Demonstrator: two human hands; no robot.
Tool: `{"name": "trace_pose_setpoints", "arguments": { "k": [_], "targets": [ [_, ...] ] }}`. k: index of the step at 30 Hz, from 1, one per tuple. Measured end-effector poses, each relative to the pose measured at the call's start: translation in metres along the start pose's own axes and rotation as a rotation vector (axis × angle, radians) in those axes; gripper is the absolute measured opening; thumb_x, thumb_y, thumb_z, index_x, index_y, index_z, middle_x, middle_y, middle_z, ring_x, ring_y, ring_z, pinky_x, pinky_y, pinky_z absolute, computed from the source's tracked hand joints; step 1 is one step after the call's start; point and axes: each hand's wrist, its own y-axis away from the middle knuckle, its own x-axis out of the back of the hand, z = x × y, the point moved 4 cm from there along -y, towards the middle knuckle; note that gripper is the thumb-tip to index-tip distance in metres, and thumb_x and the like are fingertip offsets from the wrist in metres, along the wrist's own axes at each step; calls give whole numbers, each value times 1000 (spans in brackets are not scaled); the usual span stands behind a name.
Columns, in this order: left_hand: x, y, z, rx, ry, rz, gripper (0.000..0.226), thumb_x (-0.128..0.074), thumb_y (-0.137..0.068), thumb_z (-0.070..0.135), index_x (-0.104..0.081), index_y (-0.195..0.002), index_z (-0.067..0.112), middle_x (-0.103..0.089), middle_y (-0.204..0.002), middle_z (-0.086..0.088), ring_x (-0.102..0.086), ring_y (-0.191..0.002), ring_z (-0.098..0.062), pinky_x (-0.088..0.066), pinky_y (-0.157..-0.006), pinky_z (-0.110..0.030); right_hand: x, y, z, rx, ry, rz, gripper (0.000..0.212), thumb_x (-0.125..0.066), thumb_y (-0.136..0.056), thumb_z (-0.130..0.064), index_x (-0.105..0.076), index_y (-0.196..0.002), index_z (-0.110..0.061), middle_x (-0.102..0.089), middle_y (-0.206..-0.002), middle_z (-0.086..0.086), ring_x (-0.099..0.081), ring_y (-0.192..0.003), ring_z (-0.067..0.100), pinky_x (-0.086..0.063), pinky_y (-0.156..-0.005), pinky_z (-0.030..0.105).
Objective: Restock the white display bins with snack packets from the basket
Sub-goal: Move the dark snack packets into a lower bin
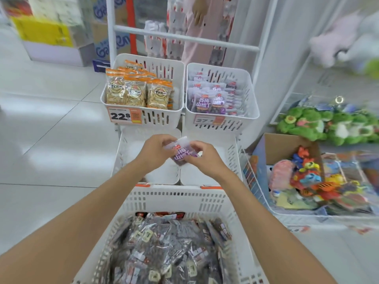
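Two hands on one purple snack packet (181,154): your left hand (158,149) pinches its top corner, your right hand (202,158) its right edge. You hold it above the lower white bins (123,152), just beyond the basket (176,198) of dark packets (164,253); matching packets (209,101) stand in the upper right bin (248,95).

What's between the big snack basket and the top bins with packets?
In the head view: two lower white bins, and above them the left hand and right hand holding a purple packet.
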Motion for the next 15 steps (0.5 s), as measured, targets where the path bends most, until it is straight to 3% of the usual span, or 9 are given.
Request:
{"name": "trace_pose_setpoints", "arguments": {
  "k": [3, 7, 10, 12, 15],
  "targets": [
    [-11, -17, 12, -41, -23, 12, 21, -75, -83, 8, -71, -103, 12, -72, -101, -4, -61, -88, -21, -42, -74, -20, 17, -5, 5, -14, -24, 44, 19, -72, -84, -15, -73, -103, -21, -69, -89, -9, -54, -75, 7, -44, -71, 24],
    [-21, -46, 28, -83, -98, 110, 59, -77, -83, 18, -52, -137, 18, -55, -129, 1, -49, -113, -13, -32, -95, -17, 60, -24, 14, -24, -99, 283, 22, -73, -86, -14, -69, -108, -16, -70, -94, -1, -61, -82, 13, -51, -78, 31],
    [-27, -74, 42, -175, -242, 134, 68, -70, -89, 19, -37, -149, 25, -30, -158, -1, -27, -144, -20, -24, -116, -33, 100, -46, 17, -30, -203, 453, 42, -69, -90, -14, -55, -130, -12, -65, -100, -1, -60, -87, 13, -52, -78, 26],
    [-32, -94, 48, -243, -354, 165, 72, -67, -91, 17, -31, -152, 28, -16, -163, -2, -19, -148, -25, -23, -119, -42, 123, -65, 16, 0, -218, 508, 44, -67, -92, -14, -51, -133, -12, -64, -102, -1, -58, -86, 10, -48, -75, 21],
    [-42, -125, 50, -327, -512, 204, 73, -64, -93, 19, -26, -154, 28, -8, -165, -6, -10, -151, -27, -21, -119, -44, 144, -93, 12, 36, -194, 578, 38, -65, -93, -13, -52, -129, -14, -63, -101, -4, -57, -84, 1, -45, -75, 13]
  ]
}}
